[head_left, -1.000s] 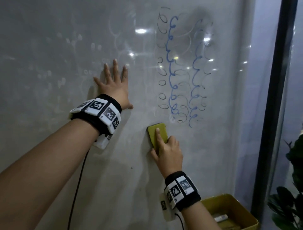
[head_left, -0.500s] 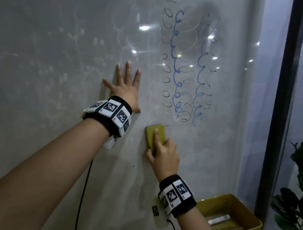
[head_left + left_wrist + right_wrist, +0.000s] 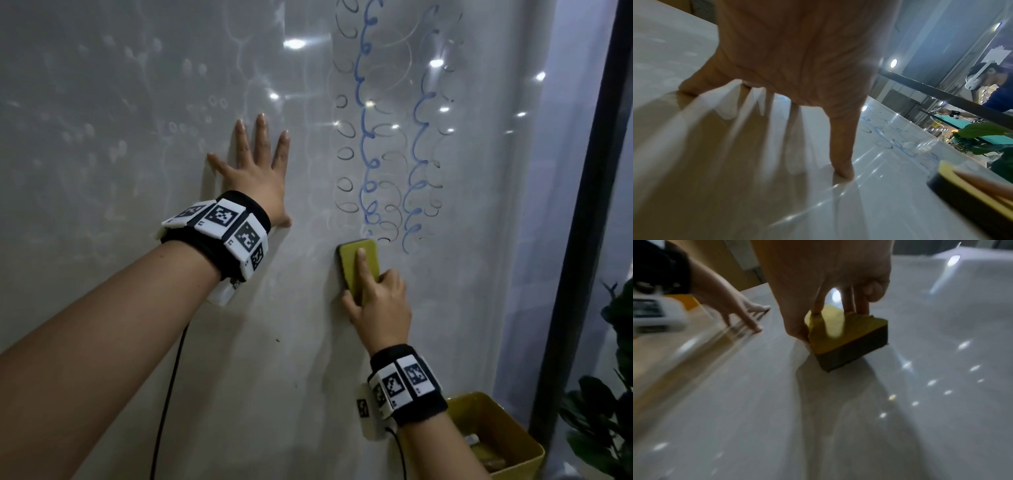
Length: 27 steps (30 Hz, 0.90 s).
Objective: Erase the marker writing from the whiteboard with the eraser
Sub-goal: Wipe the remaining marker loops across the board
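Fingers of your left hand (image 3: 258, 178) were spread and straight, flat against the glossy white whiteboard (image 3: 102, 120), with the thumb angled out to the side; the left wrist view showed the fingertips (image 3: 844, 172) touching the surface and holding nothing.

Your right hand (image 3: 378, 301) held the rectangular yellow-topped eraser with a dark felt base (image 3: 359, 265) against the board, below and to the right of your left hand. Your index finger lay straight along the yellow back while the thumb and the other fingers pinched its two long sides (the right wrist view showed the dark felt face (image 3: 851, 352) flat on the board).

Blue looping marker writing (image 3: 370, 154) ran in two vertical columns above your right hand, flanked by thinner dark loops (image 3: 344, 154). The lowest blue loops of the left column ended just above the eraser's top edge; whether the eraser touched them, you could not tell. The right column's tail hung just to the right of the eraser's top corner.

Below your right wrist sat a square yellow plastic bin (image 3: 507, 442), and to its right a dark vertical frame post (image 3: 582, 240) and a green leafy plant (image 3: 613, 394). Faint smeared traces of old writing (image 3: 191, 113) showed on the board to the left of your left hand.
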Tool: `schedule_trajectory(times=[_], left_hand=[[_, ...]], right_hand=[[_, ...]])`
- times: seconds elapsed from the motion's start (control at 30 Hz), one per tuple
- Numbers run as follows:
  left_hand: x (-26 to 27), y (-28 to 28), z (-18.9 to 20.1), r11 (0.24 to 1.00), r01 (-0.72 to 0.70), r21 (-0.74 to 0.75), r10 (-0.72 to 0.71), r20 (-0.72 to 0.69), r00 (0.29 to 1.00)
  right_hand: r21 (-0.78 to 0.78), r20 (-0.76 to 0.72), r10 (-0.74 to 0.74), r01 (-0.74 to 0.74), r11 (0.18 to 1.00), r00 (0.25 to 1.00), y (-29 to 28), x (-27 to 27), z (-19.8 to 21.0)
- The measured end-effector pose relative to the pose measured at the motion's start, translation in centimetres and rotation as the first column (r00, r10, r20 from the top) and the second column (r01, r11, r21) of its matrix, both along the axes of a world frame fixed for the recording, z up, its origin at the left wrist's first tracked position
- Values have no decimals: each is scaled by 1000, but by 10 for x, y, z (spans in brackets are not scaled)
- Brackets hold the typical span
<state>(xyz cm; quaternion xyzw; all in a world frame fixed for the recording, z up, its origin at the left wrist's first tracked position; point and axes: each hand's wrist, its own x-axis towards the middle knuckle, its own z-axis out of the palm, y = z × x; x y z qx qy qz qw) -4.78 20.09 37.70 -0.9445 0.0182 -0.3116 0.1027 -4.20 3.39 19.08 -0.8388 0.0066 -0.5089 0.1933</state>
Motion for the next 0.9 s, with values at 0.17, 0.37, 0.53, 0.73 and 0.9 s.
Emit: schedule_trajectory(times=[0.17,0.37,0.53,0.73,0.9], left_hand=[[-1,0,0,1000,8,-7,-8,3,1000],[1,3,-2,1000,26,4,-27,8,1000],[2,3,-1,1000,18,-4,-18,-7,1000],[3,3,-2,1000,24,0,-24,6,1000],[2,0,-1,1000,8,-11,-8,-2,1000]], right_hand=[[266,-124,8,25,964,992,5,-6,7],[29,-80,24,-21,999,996,3,-8,-15],[270,-160,1,43,962,987,-3,-9,-6],[137,-148,-35,55,989,988,-23,-5,-6],[369,-204,-14,90,925,979,-33,1,6]])
